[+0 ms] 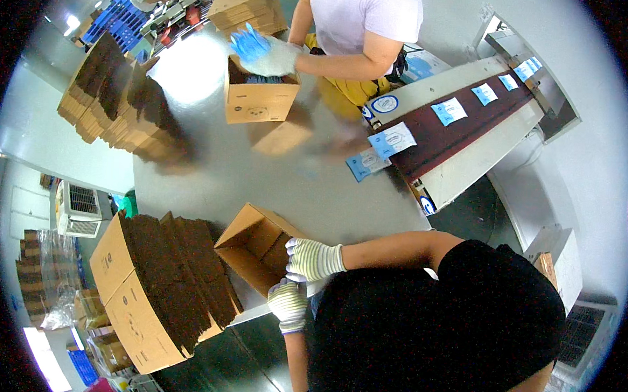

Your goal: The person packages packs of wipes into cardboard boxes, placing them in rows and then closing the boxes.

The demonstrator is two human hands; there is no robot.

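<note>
The grey desk (259, 172) spreads wide and smooth in front of me, so boxes slide on it easily. At my left a big stack of flat cartons (159, 287) leans on edge, corrugated ends up, within reach. The open cardboard box (256, 246) sits tilted at the desk's near edge, mouth toward me. My right hand (313, 259), in a striped knit glove, grips its near flap; my left hand (288, 303) seems to clench the lower corner, though my sleeve crowds the view.
</note>
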